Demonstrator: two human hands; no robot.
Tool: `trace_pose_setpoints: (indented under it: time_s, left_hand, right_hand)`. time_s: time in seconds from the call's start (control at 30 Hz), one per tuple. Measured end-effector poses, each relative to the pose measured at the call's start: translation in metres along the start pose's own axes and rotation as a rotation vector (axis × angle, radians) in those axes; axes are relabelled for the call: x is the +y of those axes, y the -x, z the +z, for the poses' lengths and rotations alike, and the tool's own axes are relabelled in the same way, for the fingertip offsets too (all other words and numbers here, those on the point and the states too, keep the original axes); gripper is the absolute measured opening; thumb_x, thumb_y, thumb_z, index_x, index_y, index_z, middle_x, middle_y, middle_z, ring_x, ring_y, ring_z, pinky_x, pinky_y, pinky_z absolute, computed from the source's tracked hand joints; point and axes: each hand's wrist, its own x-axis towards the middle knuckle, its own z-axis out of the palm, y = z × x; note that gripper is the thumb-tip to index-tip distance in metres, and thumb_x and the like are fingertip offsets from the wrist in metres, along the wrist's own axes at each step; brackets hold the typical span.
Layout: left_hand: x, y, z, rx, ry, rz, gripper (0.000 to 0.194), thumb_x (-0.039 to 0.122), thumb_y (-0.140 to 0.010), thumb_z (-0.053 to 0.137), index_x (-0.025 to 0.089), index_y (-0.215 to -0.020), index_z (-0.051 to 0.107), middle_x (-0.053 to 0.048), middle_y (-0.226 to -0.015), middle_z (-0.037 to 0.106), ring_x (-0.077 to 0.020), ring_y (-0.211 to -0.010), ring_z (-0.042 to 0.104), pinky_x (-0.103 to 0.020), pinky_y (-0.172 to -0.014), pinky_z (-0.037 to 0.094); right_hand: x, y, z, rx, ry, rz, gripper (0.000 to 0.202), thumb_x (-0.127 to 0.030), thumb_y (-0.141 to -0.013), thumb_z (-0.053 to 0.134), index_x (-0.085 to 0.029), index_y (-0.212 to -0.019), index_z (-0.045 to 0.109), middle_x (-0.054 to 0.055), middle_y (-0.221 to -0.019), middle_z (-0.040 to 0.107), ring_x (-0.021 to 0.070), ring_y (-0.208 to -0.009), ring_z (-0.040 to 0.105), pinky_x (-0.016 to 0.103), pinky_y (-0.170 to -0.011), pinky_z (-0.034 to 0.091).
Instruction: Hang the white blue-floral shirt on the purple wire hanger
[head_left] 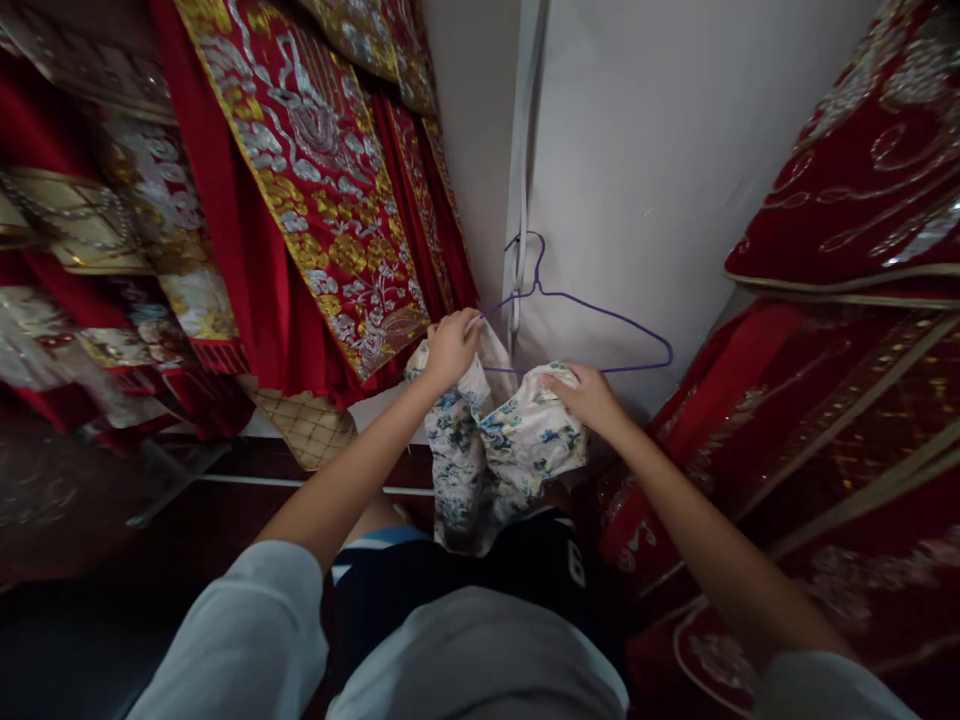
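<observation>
A white garment with a blue floral print (525,440) hangs down between my two hands, in front of my legs. My left hand (451,350) is closed on its upper left part, close to the left end of a purple hanger (600,304). With thumb and fingers, my right hand (585,398) grips the garment's upper right edge. The hanger's hook is up at a pale vertical strap or pole (525,150), and its right end sticks out bare beyond the garment. Folds of cloth and my left hand hide the hanger's left end.
Red robes with gold and silver embroidery (330,170) hang on the left. More red embroidered garments (847,200) hang close on the right. A pale wall (645,130) stands ahead. Low on the left is a metal rack foot (180,480) with a thin bar.
</observation>
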Motion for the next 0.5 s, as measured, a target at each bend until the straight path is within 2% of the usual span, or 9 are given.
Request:
trace_pose_setpoints:
  time_s: [0.07,0.13,0.2,0.27,0.3,0.37,0.43,0.5]
  left_hand:
    - [-0.012,0.0,-0.002,-0.012,-0.025,-0.008,0.03,0.028,-0.098,0.04,0.017,-0.107,0.066,-0.011,-0.099,0.067,-0.0251,-0.098,0.058,-0.036,-0.09,0.04]
    - [-0.019,0.0,-0.006,0.019,-0.093,-0.032,0.031,0.029,-0.099,0.038,0.017,-0.106,0.066,-0.011,-0.095,0.065,-0.0246,-0.093,0.059,-0.034,-0.085,0.04]
    - [-0.021,0.001,-0.013,0.038,-0.162,-0.046,0.031,0.03,-0.099,0.038,0.019,-0.105,0.066,-0.011,-0.093,0.064,-0.0256,-0.093,0.059,-0.035,-0.084,0.04]
    - [-0.019,0.0,-0.02,0.034,-0.2,-0.032,0.03,0.03,-0.099,0.039,0.019,-0.102,0.066,-0.011,-0.092,0.063,-0.0267,-0.093,0.058,-0.036,-0.084,0.039]
    - [-0.017,0.0,-0.022,0.028,-0.209,-0.021,0.029,0.03,-0.098,0.039,0.019,-0.101,0.066,-0.011,-0.091,0.063,-0.0269,-0.093,0.058,-0.036,-0.084,0.039]
    - [-0.015,-0.002,-0.026,0.008,-0.218,-0.001,0.029,0.029,-0.098,0.039,0.019,-0.099,0.066,-0.01,-0.089,0.063,-0.0264,-0.091,0.058,-0.036,-0.083,0.04]
    - [-0.015,-0.005,-0.029,-0.012,-0.226,0.005,0.029,0.029,-0.098,0.039,0.02,-0.096,0.066,-0.009,-0.086,0.062,-0.0258,-0.089,0.058,-0.035,-0.082,0.04]
    - [-0.02,-0.007,-0.031,-0.007,-0.224,0.006,0.029,0.031,-0.098,0.039,0.02,-0.094,0.065,-0.009,-0.086,0.062,-0.0254,-0.09,0.058,-0.035,-0.084,0.041]
  right_hand:
    - [-0.004,0.007,-0.009,0.047,0.041,-0.062,0.035,-0.049,-0.075,0.067,-0.019,-0.094,0.067,0.004,-0.084,0.068,0.0199,-0.076,0.06,0.028,-0.072,0.045]
    - [-0.005,0.016,-0.022,0.102,0.044,-0.092,0.051,-0.045,-0.071,0.073,-0.021,-0.114,0.062,0.002,-0.085,0.068,0.0192,-0.073,0.059,0.029,-0.07,0.046]
    - [-0.001,0.023,-0.04,0.177,0.033,-0.101,0.072,-0.043,-0.069,0.075,-0.022,-0.134,0.05,0.001,-0.082,0.067,0.0177,-0.066,0.057,0.029,-0.066,0.046]
    - [0.007,0.021,-0.061,0.304,0.047,-0.097,0.084,-0.042,-0.069,0.075,-0.02,-0.143,0.04,0.003,-0.086,0.068,0.0179,-0.065,0.058,0.03,-0.065,0.047]
    - [0.012,0.017,-0.071,0.376,0.065,-0.093,0.085,-0.042,-0.069,0.074,-0.019,-0.143,0.04,0.005,-0.092,0.069,0.019,-0.07,0.06,0.031,-0.067,0.048]
    - [0.022,0.004,-0.089,0.436,0.11,-0.076,0.072,-0.045,-0.07,0.074,-0.017,-0.133,0.053,0.011,-0.102,0.07,0.0225,-0.081,0.064,0.033,-0.071,0.049]
    - [0.03,-0.012,-0.1,0.356,0.131,-0.031,0.05,-0.05,-0.071,0.072,-0.015,-0.107,0.069,0.012,-0.094,0.072,0.0254,-0.082,0.065,0.035,-0.071,0.05]
    - [0.033,-0.023,-0.104,0.233,0.068,0.035,0.041,-0.054,-0.07,0.071,-0.015,-0.085,0.073,0.009,-0.078,0.071,0.0262,-0.074,0.065,0.036,-0.066,0.05]
